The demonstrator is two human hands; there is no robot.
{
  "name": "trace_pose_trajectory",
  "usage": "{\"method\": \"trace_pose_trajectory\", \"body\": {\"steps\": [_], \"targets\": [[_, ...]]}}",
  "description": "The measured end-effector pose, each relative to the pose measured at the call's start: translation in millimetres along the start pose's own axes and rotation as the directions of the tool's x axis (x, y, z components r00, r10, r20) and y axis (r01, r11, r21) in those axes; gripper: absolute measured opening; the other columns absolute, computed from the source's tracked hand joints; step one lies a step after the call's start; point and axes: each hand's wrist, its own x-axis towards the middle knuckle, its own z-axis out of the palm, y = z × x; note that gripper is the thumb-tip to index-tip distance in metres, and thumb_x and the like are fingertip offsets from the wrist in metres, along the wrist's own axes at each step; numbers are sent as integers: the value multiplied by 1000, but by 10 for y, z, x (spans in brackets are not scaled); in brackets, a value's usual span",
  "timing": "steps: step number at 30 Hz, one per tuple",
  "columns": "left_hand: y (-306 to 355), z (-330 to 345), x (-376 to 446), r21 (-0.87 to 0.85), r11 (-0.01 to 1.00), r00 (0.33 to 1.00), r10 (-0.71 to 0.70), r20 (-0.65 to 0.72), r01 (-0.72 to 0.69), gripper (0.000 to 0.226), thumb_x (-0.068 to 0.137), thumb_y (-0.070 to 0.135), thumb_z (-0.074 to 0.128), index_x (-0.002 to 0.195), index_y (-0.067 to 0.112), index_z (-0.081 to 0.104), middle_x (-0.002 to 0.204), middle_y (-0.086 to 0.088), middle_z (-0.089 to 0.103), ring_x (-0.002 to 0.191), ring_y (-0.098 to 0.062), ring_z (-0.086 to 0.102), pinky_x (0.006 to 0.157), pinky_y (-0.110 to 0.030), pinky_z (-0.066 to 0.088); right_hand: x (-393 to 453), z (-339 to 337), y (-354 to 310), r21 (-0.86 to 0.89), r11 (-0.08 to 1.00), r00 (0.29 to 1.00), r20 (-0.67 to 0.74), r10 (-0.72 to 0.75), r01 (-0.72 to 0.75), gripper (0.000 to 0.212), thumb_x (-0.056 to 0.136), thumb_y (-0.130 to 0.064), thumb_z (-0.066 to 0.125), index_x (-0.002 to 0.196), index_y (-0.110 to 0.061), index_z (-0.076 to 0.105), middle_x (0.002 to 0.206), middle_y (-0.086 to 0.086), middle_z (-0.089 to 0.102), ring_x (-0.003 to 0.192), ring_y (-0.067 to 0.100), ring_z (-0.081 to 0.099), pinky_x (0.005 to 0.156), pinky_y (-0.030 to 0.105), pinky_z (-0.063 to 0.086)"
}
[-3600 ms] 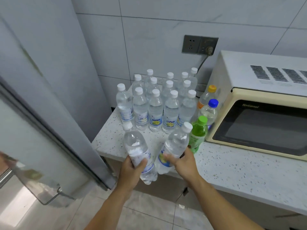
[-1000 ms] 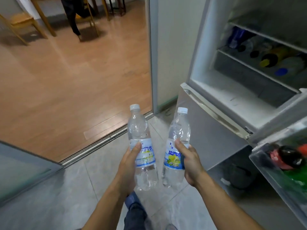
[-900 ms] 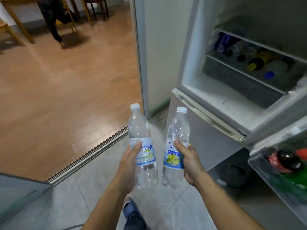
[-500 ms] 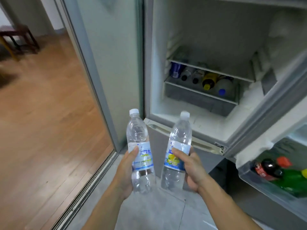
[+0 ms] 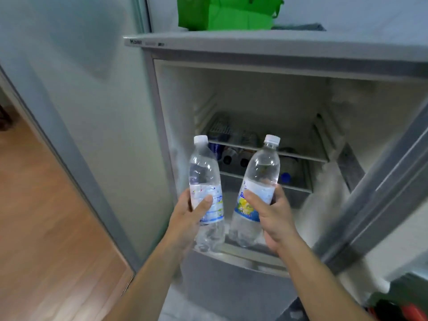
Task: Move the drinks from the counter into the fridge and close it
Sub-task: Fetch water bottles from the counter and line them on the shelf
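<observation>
I face the open fridge (image 5: 254,46). My left hand (image 5: 187,218) grips a clear water bottle (image 5: 205,179) with a white cap and blue label, held upright. My right hand (image 5: 272,212) grips a second clear water bottle (image 5: 260,172), tilted slightly right, its label blue and yellow. Both bottles hang in front of the fridge's upper compartment, just above its front sill. Inside, a wire shelf (image 5: 298,156) sits over a tray holding several lying bottles and cans. The fridge door (image 5: 379,195) stands open at the right.
A green bag (image 5: 227,12) lies on top of the fridge. A grey panel (image 5: 76,100) flanks the fridge on the left, with wooden floor (image 5: 41,218) beyond it. The door's lower rack at the bottom right holds red and green bottles (image 5: 403,308).
I have turned from the counter to the fridge, carrying both bottles. In the last half second the bottles rose and moved closer to the upper compartment's opening.
</observation>
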Motion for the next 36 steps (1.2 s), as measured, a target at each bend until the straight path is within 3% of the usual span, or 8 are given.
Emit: {"method": "trace_pose_trajectory", "body": {"steps": [10, 14, 17, 24, 26, 29, 33, 36], "targets": [[636, 616, 1698, 149, 962, 962, 248, -112, -231, 34, 80, 25, 81, 105, 26, 57, 92, 4, 72, 76, -8, 72, 64, -29, 59, 1473, 380, -627, -18, 982, 980, -68, -187, 186, 46, 79, -18, 83, 119, -15, 61, 104, -1, 73, 88, 7, 72, 68, 19, 56], [842, 729, 2344, 224, 931, 952, 303, -39, -287, 43, 80, 31, 79, 113, 25, 51, 100, 6, 66, 70, 0, 69, 51, -18, 54, 2031, 490, -800, -80, 976, 976, -55, -209, 205, 52, 81, -29, 81, 124, -18, 56, 112, -1, 69, 99, 13, 70, 80, 30, 59], [905, 834, 2763, 251, 887, 916, 401, -3, -387, 51, 83, 20, 77, 125, 13, 49, 114, -4, 65, 85, -5, 70, 59, -13, 54, 2403, 580, -872, -120, 973, 978, -35, -205, 200, 48, 86, -28, 76, 127, -13, 58, 118, 6, 69, 104, 19, 69, 89, 40, 59], [830, 1015, 3381, 382, 810, 880, 475, 18, -445, 69, 82, 6, 77, 139, 5, 39, 118, 0, 49, 101, -10, 50, 61, 5, 40, 3030, 733, -764, -157, 942, 945, -89, -314, 298, 62, 85, -16, 77, 137, -13, 44, 108, -10, 59, 91, -1, 61, 69, 9, 53], [818, 1063, 3489, 392, 783, 855, 518, 16, -482, 68, 82, 3, 75, 139, 3, 37, 118, -3, 49, 100, -11, 50, 63, 5, 39, 3139, 773, -711, -196, 931, 940, -86, -330, 308, 70, 84, -15, 78, 141, -16, 38, 102, -18, 53, 84, -9, 54, 58, 1, 46], [806, 1117, 3622, 383, 785, 851, 524, 7, -486, 69, 85, 4, 73, 142, 6, 35, 127, -6, 50, 103, -11, 51, 71, 3, 40, 3298, 837, -638, -202, 923, 935, -73, -348, 328, 70, 82, -13, 78, 140, -14, 39, 105, -12, 58, 90, -3, 59, 65, 9, 53], [785, 1091, 3710, 479, 756, 863, 506, 6, -446, 77, 87, 21, 73, 150, 14, 30, 148, -9, 44, 131, -26, 47, 108, -39, 43, 3421, 912, -665, -211, 913, 934, -2, -358, 350, 63, 82, -12, 80, 136, -2, 50, 122, 17, 65, 107, 28, 67, 88, 44, 59], [796, 1044, 3716, 650, 670, 895, 445, 35, -358, 78, 85, 39, 73, 148, 18, 33, 145, -10, 49, 127, -31, 52, 103, -46, 47, 3400, 871, -677, -300, 876, 922, 34, -386, 378, 43, 79, -10, 81, 117, 0, 64, 104, 20, 71, 84, 16, 71, 73, 35, 58]]}}
